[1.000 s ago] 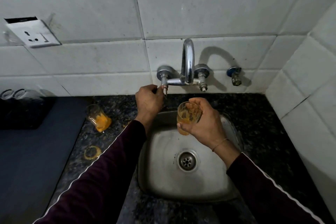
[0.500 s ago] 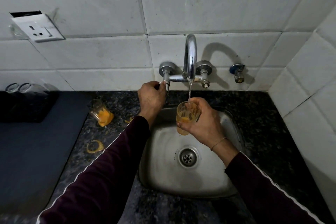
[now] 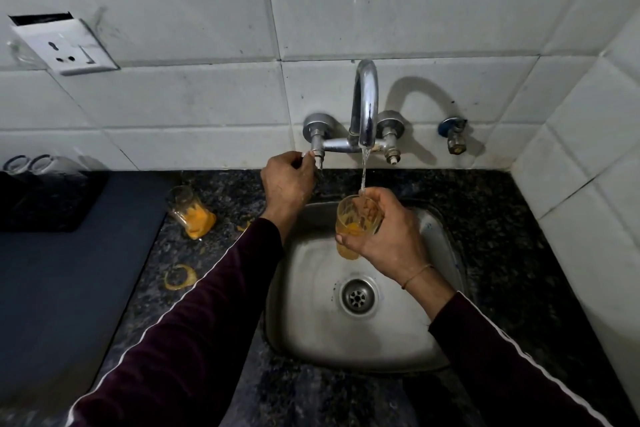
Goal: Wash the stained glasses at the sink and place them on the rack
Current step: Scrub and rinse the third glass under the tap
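My right hand [image 3: 388, 239] grips a glass [image 3: 355, 218] smeared with orange stain, held upright over the steel sink [image 3: 311, 315] under the chrome tap [image 3: 364, 104]. A thin stream of water [image 3: 363, 170] runs from the spout into the glass. My left hand [image 3: 285, 180] holds the tap's left handle [image 3: 317, 158]. A second stained glass [image 3: 192, 211] with orange residue stands on the dark granite counter [image 3: 502, 236] left of the sink.
A dark rack [image 3: 45, 198] at far left holds two upturned clear glasses [image 3: 29, 163]. An orange ring stain [image 3: 180, 277] marks the counter. A dark mat [image 3: 62, 288] covers the left side. A wall socket [image 3: 69, 45] and a small valve [image 3: 453, 139] sit on the tiled wall.
Water has started running from the tap into the glass; a second ago none flowed. My left hand stays on the tap handle, my right keeps the glass under the spout.
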